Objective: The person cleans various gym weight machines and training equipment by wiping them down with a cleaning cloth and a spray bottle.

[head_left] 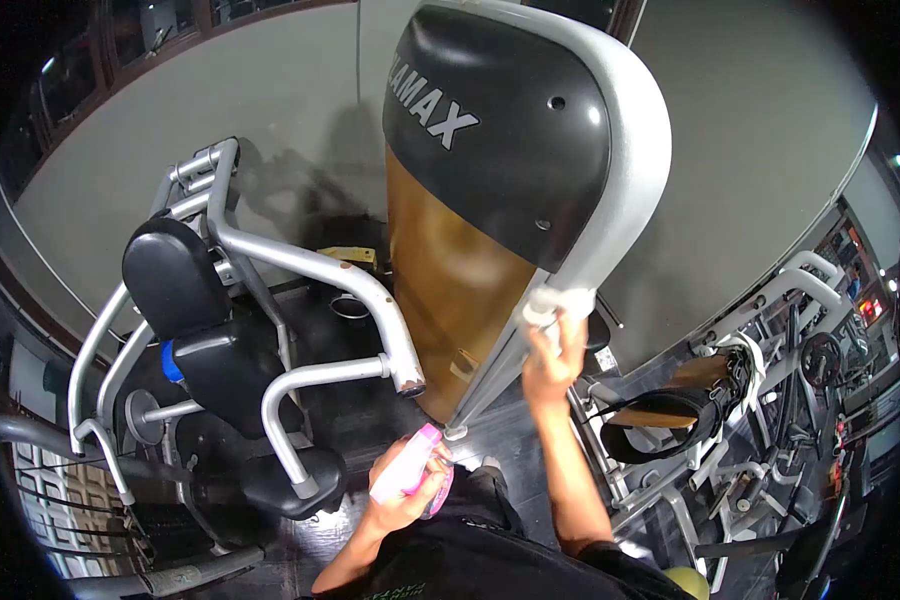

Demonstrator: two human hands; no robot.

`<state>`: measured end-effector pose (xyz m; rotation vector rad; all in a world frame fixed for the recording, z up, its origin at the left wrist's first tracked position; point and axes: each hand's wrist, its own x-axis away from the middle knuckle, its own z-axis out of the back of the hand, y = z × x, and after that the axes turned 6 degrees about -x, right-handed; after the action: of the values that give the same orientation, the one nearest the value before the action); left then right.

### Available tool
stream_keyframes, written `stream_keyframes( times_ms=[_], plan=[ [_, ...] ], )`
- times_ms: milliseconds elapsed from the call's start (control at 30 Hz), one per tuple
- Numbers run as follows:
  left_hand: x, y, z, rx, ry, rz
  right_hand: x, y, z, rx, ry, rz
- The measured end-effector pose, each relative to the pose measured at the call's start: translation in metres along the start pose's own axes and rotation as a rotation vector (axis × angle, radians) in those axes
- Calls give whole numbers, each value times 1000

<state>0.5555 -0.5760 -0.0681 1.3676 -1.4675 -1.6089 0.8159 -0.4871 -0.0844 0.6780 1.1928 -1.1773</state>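
My left hand [397, 508] is wrapped round a pink and white spray bottle [406, 470], low in front of my body. Further forward, my right hand [553, 368] grips a white cloth [568, 301], slightly smeared by motion. That cloth lies against the silver frame [625, 190] of a tall gym machine, near where the curved tube meets the lower upright. Dark plastic covers the machine's top [500, 130], with white lettering ending in "AMAX". Below it is a brownish-gold panel [440, 270].
At left stands a seated machine with a black backrest [173, 275] and a silver arm [310, 262] reaching toward the tall machine. More gym equipment [670, 420] with silver frames crowds the right. Grey walls [280, 90] stand behind, and the floor [500, 440] is dark.
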Motion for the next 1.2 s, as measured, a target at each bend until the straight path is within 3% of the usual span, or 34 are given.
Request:
stream_keyframes(
  times_ms=[100, 167, 233, 367, 400, 433, 500, 633, 700, 733, 800, 933, 1033, 1100, 1167, 1200],
  plan=[
    [-2, 5, 7, -41, -60, -77, 81, -23, 24, -63, -454, -333],
    [-6, 11, 13, -199, -209, -183, 101, -38, 34, -201, -518, -494],
    [-4, 7, 16, -175, -217, -175, 99, -44, 42, -198, -482, -491],
    [-3, -4, 23, -315, -359, -216, 20, -47, 45, -80, -329, -82],
    [-4, -2, 21, -327, -342, -128, -5, -46, 42, -34, -241, 32],
    [-5, 0, 18, -338, -324, -39, -31, -50, 43, -11, -215, 34],
    [-3, -11, 15, -301, -276, -66, -71, -53, 39, 139, -168, 75],
    [-1, -18, 14, -296, -220, -59, -70, -45, 25, 307, -384, 104],
    [0, -23, 15, -286, -111, -271, -52, -48, 26, 277, -539, 74],
    [5, -22, 16, -287, -114, -265, -41, -48, 26, 268, -598, 87],
    [12, -19, 20, -171, -60, -27, -16, -47, 28, 289, -758, 96],
    [21, -24, 29, -213, -37, -35, 55, -32, 20, 349, -1035, 159],
    [27, -25, 31, -184, -2, -4, 38, -39, 21, 241, -1568, -434],
    [31, -30, 34, -175, 25, -11, 25, -36, 29, 157, -1464, -447],
    [34, -39, 39, -191, 60, -15, -2, -39, 41, 120, -1236, -371],
    [33, -37, 37, -175, 104, 5, -25, -48, 51, 73, -1016, -249]
  ],
)
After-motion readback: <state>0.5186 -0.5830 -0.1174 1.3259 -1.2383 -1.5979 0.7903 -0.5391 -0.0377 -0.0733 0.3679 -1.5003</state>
